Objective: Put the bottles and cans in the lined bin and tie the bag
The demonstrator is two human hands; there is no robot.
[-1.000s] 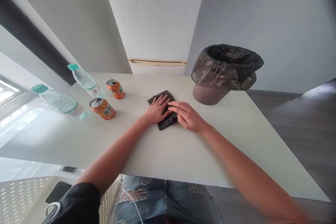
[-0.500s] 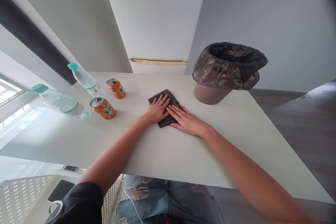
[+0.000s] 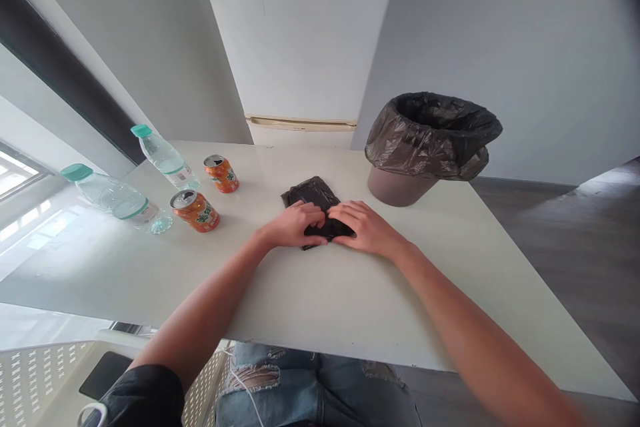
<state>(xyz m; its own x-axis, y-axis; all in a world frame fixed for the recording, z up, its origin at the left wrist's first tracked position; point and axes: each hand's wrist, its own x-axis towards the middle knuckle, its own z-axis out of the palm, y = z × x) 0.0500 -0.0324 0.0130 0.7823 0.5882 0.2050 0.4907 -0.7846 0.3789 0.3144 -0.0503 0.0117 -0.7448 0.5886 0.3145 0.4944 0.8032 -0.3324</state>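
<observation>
The person's left hand [image 3: 295, 225] and right hand [image 3: 367, 230] meet over a folded, wrinkled black plastic bag [image 3: 313, 192], which lies flat on a glossy white tabletop [image 3: 320, 300]. The left fingers are bent and held close together on top of the bag, with the thumb stretched along its near edge. The right fingers, also close together and slightly bent, reach in from the other side, their thumb likewise at the near edge. The two sets of fingertips nearly meet; whether either hand pinches the plastic between thumb and fingers cannot be told. Part of the bag shows beyond the fingers, and a small corner shows below the left thumb.

Left of the left fingers stand two orange metal drink cans, the nearer one [image 3: 195, 211] and the farther one [image 3: 221, 174]. Beyond the cans to the left are two clear plastic bottles with teal caps, the nearer bottle [image 3: 117, 199] and the farther bottle [image 3: 165, 157], both appearing tilted in the wide view. To the right of the right fingers and farther from the person stands a mauve plastic bin [image 3: 399, 188], its rim covered by a loose black liner [image 3: 425, 140].
</observation>
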